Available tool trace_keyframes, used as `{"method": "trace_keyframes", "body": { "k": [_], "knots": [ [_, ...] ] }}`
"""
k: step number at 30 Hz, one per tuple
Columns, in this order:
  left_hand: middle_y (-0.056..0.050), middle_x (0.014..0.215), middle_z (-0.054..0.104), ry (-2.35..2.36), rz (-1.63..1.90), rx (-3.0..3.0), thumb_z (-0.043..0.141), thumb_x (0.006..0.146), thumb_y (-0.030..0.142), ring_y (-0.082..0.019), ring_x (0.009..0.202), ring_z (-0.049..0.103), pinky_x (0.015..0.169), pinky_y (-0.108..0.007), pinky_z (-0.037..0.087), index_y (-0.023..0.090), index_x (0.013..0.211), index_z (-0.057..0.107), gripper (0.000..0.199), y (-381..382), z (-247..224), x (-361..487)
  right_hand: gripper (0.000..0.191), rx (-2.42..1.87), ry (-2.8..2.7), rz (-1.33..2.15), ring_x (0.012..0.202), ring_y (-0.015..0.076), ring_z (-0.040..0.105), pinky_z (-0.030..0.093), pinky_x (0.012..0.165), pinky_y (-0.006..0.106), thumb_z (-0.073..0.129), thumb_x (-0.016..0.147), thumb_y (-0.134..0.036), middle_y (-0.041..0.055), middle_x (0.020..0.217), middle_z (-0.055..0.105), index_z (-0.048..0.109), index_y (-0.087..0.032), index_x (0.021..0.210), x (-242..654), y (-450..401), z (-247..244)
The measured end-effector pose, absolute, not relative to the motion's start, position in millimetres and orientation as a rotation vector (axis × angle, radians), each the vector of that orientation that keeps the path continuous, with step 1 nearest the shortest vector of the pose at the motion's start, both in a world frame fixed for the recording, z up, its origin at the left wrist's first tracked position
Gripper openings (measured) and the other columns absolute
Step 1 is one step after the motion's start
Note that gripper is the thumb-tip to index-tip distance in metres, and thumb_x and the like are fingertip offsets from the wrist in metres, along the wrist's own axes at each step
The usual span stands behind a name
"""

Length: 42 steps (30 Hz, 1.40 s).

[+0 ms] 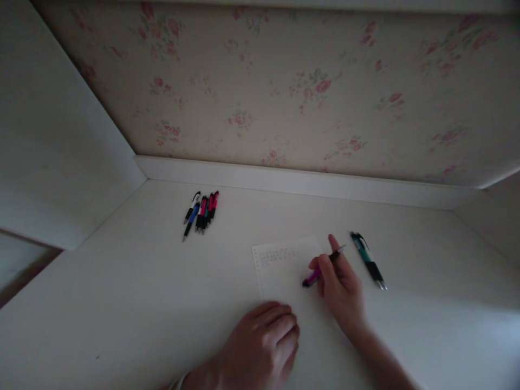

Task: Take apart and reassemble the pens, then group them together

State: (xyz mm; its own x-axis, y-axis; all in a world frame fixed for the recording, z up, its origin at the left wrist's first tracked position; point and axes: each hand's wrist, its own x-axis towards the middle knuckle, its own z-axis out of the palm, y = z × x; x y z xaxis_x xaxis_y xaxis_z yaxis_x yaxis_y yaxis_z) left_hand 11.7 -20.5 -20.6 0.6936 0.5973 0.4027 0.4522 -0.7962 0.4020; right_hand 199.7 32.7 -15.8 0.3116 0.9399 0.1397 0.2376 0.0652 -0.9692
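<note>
White in the head view, the smooth tabletop (134, 303) carries a white, handwritten paper sheet (280, 276) with holes along its left edge, well forward of the tabletop's back edge. Right hand (343, 295): fingers grasp a purple pen with a black grip (312, 279) over the sheet's right side, tip toward upper right. Left hand (262, 341): fingers curled at the sheet's lower part; cannot tell whether they grip it. Multicoloured pens with black grips (202, 214) lie near the back-left corner; two black-gripped pens (366, 260) lie right of the sheet.

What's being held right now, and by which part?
The right hand holds the purple pen around its middle. The left hand shows nothing held.
</note>
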Motion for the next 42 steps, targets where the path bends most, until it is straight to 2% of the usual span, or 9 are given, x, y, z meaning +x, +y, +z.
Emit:
{"method": "trace_keyframes", "body": {
  "k": [4,8,11,21,25,31,34,38,42],
  "knots": [
    [-0.003,0.112,0.072,0.744,0.721,2.708,0.056,0.095,0.027,-0.017,0.112,0.062,0.111,-0.029,0.04,0.014,0.11,0.064,0.022,-19.7,-23.3,11.6,0.076,-1.422,-1.192,0.788,0.042,0.0119,0.048,0.041,0.038,0.023,0.056,0.095,-0.039,-0.0025,0.064,0.065,0.017,-0.02,0.157,205.0,33.1,-17.0],
    [-0.005,0.12,0.07,0.638,0.641,2.778,0.049,0.099,0.034,-0.018,0.119,0.058,0.111,-0.032,0.038,0.015,0.114,0.063,0.028,-17.6,-22.5,10.5,0.038,-1.337,-1.417,0.854,0.044,0.0094,0.049,0.043,0.04,0.022,0.053,0.097,-0.035,-0.0009,0.071,0.063,0.061,-0.024,0.132,207.5,29.4,-26.9],
    [-0.003,0.122,0.069,0.635,0.621,2.773,0.049,0.099,0.037,-0.018,0.12,0.057,0.112,-0.035,0.035,0.017,0.116,0.062,0.029,-16.6,-21.6,9.1,0.026,-1.312,-1.588,0.816,0.052,0.0107,0.056,0.048,0.047,0.023,0.054,0.097,-0.032,0.0009,0.076,0.063,0.071,-0.024,0.114,206.3,26.9,-27.4],
    [-0.001,0.108,0.071,0.62,0.653,2.811,0.057,0.095,0.035,-0.017,0.102,0.061,0.099,-0.034,0.042,0.021,0.1,0.067,0.018,-14.7,-17.8,8.8,0.027,-1.313,-1.641,0.855,0.062,0.0148,0.063,0.055,0.056,0.025,0.056,0.095,-0.033,0.0046,0.084,0.07,0.07,-0.024,0.116,202.4,26.7,-18.1],
    [-0.001,0.087,0.07,0.697,0.701,2.802,0.057,0.093,0.028,-0.015,0.08,0.06,0.08,-0.031,0.047,0.02,0.084,0.066,0.015,-18.4,-20.2,8.8,0.036,-1.192,-1.396,1.195,0.064,0.0151,0.065,0.057,0.058,0.029,0.055,0.095,-0.039,0.0108,0.112,0.071,0.058,-0.025,0.129,208.6,29.5,-15.6],
    [-0.002,0.088,0.071,0.714,0.743,2.784,0.057,0.092,0.024,-0.016,0.081,0.062,0.079,-0.029,0.049,0.02,0.084,0.067,0.014,-19.7,-19.7,8.5,0.042,-1.022,-1.126,1.347,0.066,0.0179,0.068,0.055,0.057,0.034,0.065,0.087,-0.037,0.0171,0.134,0.061,0.05,-0.027,0.125,214.3,40.4,-16.7],
    [-0.002,0.09,0.072,0.717,0.743,2.763,0.055,0.094,0.024,-0.016,0.082,0.063,0.08,-0.029,0.05,0.021,0.088,0.068,0.015,-19.4,-19.7,8.5,0.034,-1.087,-1.13,1.275,0.059,0.0143,0.064,0.053,0.056,0.03,0.073,0.082,-0.035,0.011,0.119,0.07,0.05,-0.027,0.106,211.5,39.6,-15.3],
    [-0.002,0.091,0.073,0.712,0.744,2.738,0.053,0.094,0.023,-0.016,0.085,0.064,0.082,-0.029,0.051,0.021,0.09,0.068,0.016,-19.2,-19.8,8.5,0.031,-1.318,-1.332,1.163,0.056,0.0151,0.061,0.048,0.054,0.026,0.065,0.088,-0.046,0.0025,0.068,0.069,0.048,-0.023,0.075,207.6,31.1,-11.7],
    [-0.001,0.09,0.074,0.71,0.758,2.705,0.055,0.093,0.022,-0.015,0.088,0.066,0.085,-0.028,0.051,0.02,0.089,0.068,0.014,-18.0,-18.9,9.3,0.052,-1.393,-1.467,1.2,0.051,0.0144,0.052,0.041,0.051,0.027,0.037,0.097,-0.058,0.0017,0.057,0.062,0.063,-0.019,0.077,202.6,28.3,-10.3]
  ]
}}
